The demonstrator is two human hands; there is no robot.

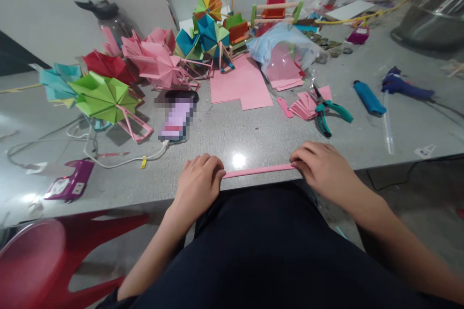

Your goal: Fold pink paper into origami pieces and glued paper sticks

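Note:
A narrow pink paper strip (pixel 259 171) stretches between my two hands, along the front edge of the grey table (pixel 224 140). Its left end is pinched by my left hand (pixel 203 176), with the fingers closed. My right hand (pixel 321 166) is closed on the right end. Beyond the strip lie pink paper sheets (pixel 235 87). To their right, a stack of small pink paper pieces (pixel 304 106) sits partly under teal-handled pliers (pixel 322 115). The strip's ends are hidden by my fingers.
Folded paper umbrellas in green (pixel 105 96), pink (pixel 163 65) and other colours crowd the back left. A charging phone (pixel 177 118) lies left of centre. At right are a blue tube-like object (pixel 369 98) and a glue gun (pixel 406 86). A red stool (pixel 32 256) stands below left.

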